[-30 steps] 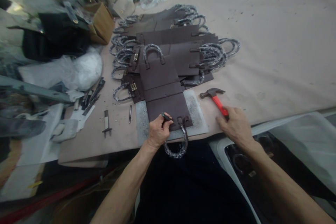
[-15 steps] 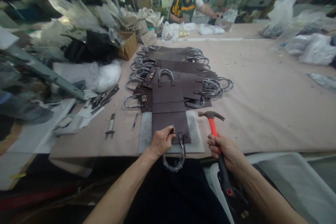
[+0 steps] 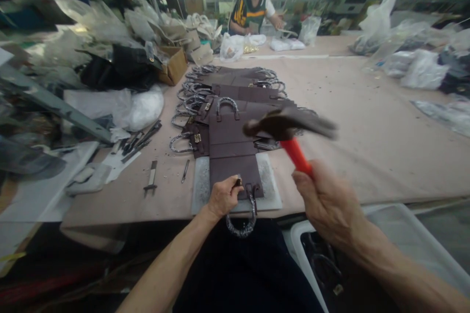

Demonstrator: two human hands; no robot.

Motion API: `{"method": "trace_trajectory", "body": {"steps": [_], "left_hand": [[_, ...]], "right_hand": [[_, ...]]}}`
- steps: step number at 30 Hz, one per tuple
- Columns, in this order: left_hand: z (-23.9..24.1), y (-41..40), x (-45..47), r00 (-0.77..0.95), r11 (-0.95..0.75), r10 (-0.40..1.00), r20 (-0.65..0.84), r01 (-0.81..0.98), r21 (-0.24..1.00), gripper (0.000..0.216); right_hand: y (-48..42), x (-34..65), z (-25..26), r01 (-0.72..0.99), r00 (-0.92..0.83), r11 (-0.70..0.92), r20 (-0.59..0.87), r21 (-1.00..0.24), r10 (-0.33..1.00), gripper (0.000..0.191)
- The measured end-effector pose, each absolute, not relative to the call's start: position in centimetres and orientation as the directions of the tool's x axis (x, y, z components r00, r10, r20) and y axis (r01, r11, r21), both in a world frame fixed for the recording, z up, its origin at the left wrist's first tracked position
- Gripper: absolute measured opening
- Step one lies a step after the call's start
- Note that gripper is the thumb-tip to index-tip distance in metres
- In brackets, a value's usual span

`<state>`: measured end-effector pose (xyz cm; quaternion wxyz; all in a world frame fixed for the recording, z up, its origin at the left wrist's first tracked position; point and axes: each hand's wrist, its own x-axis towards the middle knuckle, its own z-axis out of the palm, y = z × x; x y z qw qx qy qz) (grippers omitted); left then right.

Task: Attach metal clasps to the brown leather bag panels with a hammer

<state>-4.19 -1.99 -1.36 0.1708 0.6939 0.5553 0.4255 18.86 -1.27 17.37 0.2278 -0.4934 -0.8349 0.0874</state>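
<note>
A brown flat bag piece [image 3: 232,132] lies unfolded before me, its near end on a pale grey slab [image 3: 272,188]. My left hand [image 3: 224,196] is closed round a short dark tool with a shiny metal top [image 3: 238,179], apparently a punch, held upright over that near end. Close by, a plastic-wrapped handle [image 3: 242,230] hangs over the table edge. Raised above the table on the right, my right hand [image 3: 326,195] grips a claw hammer [image 3: 296,154] by its red and black handle. Its head is blurred and hides part of the bags behind.
Several more brown bag pieces [image 3: 246,92] with wrapped handles are piled beyond. Left of the slab lie a pronged tool [image 3: 151,178] and a thin rod [image 3: 185,171]. A white bin [image 3: 299,234] stands below right. Across the table a person [image 3: 253,12] handles something pale.
My right hand has lifted the hammer up from low beside the slab, nearer to my eyes. The left hand keeps its hold on the same spot. The view has shifted slightly.
</note>
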Motion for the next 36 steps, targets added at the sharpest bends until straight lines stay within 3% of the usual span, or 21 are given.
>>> {"method": "trace_trajectory", "body": {"steps": [2,6,11,15,17,21,24,29,33,36], "left_hand": [[-1.4,-2.0,-4.2,0.023,-0.324,0.917,0.399,0.628,0.707,0.013],[-1.3,-2.0,-4.1,0.025,-0.311,0.922,0.386,0.642,0.701,0.013],[-1.3,-2.0,-4.2,0.050,-0.314,0.928,0.369,0.637,0.704,0.011],[-1.4,-2.0,-4.2,0.042,-0.294,0.933,0.357,0.662,0.689,0.011],[-1.4,-2.0,-4.1,0.034,-0.300,0.928,0.372,0.658,0.690,0.012],[-1.1,-2.1,-4.1,0.039,-0.325,0.919,0.392,0.637,0.699,0.013],[-0.9,-2.0,-4.1,0.043,-0.313,0.928,0.370,0.628,0.712,0.013],[-0.5,-2.1,-4.4,0.055,-0.295,0.942,0.332,0.612,0.734,0.015],[0.2,-2.2,-4.7,0.100,-0.314,0.942,0.321,0.603,0.733,0.018],[0.6,-2.2,-4.6,0.100,-0.297,0.950,0.295,0.578,0.760,0.015]], "right_hand": [[-1.5,18.9,17.1,0.777,-0.419,0.508,0.297,-0.371,0.858,0.034],[-1.5,19.2,17.0,0.764,-0.595,0.589,0.066,-0.264,0.801,0.030],[-2.0,18.9,17.3,0.792,-0.372,0.477,0.319,-0.381,0.872,0.034],[-1.6,19.7,15.6,0.812,-0.519,0.493,0.003,-0.312,0.855,0.030],[-0.6,20.8,14.7,0.849,-0.462,0.408,-0.098,-0.337,0.881,0.030],[2.5,23.2,11.5,0.840,-0.270,0.103,-0.246,-0.532,0.931,0.035],[4.4,24.6,7.8,0.871,-0.103,-0.093,-0.365,-0.482,0.925,0.035],[5.1,24.7,3.9,0.940,-0.051,-0.013,-0.178,-0.342,0.983,0.027],[3.6,20.4,3.4,0.809,-0.366,0.428,0.223,-0.402,0.903,0.040],[2.2,16.1,2.6,0.646,-0.561,0.614,0.263,-0.454,0.785,0.036]]}}
